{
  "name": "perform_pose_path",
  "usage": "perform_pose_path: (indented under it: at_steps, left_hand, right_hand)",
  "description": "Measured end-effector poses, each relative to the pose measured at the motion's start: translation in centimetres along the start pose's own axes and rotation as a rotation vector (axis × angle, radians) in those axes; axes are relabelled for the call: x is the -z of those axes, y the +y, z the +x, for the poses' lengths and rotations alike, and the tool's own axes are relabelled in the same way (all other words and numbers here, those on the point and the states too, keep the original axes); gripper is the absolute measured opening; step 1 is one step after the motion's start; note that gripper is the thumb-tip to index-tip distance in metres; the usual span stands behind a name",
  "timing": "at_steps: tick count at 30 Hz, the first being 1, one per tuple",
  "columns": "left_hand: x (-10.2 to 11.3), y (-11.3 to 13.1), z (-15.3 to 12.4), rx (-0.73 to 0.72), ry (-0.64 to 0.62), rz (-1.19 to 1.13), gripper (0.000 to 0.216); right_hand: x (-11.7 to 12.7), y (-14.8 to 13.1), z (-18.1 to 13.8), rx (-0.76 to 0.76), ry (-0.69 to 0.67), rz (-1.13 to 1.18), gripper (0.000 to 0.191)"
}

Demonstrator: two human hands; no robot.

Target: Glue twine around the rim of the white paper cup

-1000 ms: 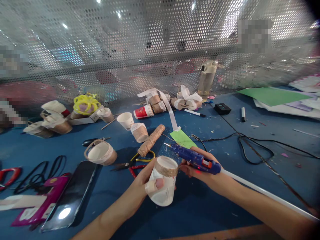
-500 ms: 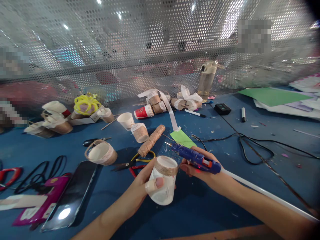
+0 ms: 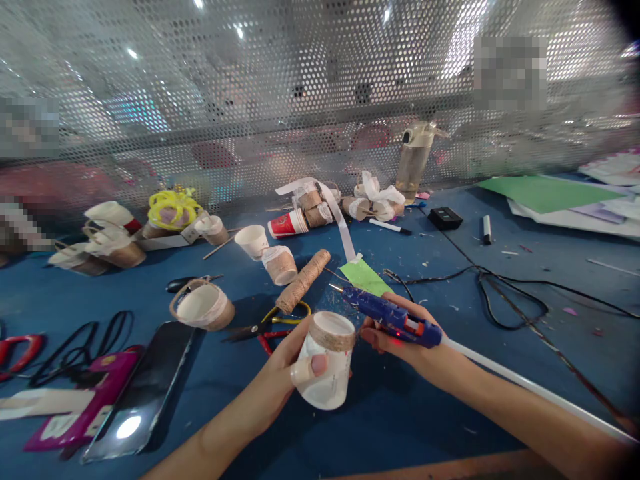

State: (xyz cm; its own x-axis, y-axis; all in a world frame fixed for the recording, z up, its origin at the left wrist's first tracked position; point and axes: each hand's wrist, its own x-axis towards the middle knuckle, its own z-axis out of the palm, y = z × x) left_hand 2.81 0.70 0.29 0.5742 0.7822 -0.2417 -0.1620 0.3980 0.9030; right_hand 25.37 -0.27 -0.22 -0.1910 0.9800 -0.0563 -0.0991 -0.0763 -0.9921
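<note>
My left hand (image 3: 285,363) is wrapped round a white paper cup (image 3: 327,380), thumb across its front. Brown twine (image 3: 334,340) circles the cup near its upper rim. In my right hand (image 3: 400,343) is a blue hot glue gun (image 3: 385,313), its metal nozzle pointing left above the cup; a long white glue stick (image 3: 520,380) trails from its back end. Just behind the cup lie scissors (image 3: 273,323) with yellow and red handles and a roll of twine (image 3: 303,281). A green paper piece (image 3: 365,275) lies beyond the gun.
To the left are a twine-trimmed cup with a handle (image 3: 205,307), a phone (image 3: 145,393) and a magenta case (image 3: 90,403). Several cups stand farther back before a perforated metal screen (image 3: 310,100), with a water bottle (image 3: 415,163). A black cord (image 3: 515,280) crosses the right side.
Almost nothing differs. Both hands keep hold of the cup and the glue gun in practically the same place.
</note>
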Motion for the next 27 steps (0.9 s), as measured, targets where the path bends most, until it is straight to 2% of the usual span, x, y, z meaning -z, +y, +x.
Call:
perform_pose_path:
  at_steps: [27]
  left_hand:
    - [0.37,-0.16,0.07,0.014,0.022,0.040,0.058]
  right_hand:
    - [0.11,-0.27,-0.11,-0.008,-0.004,-0.025,0.020]
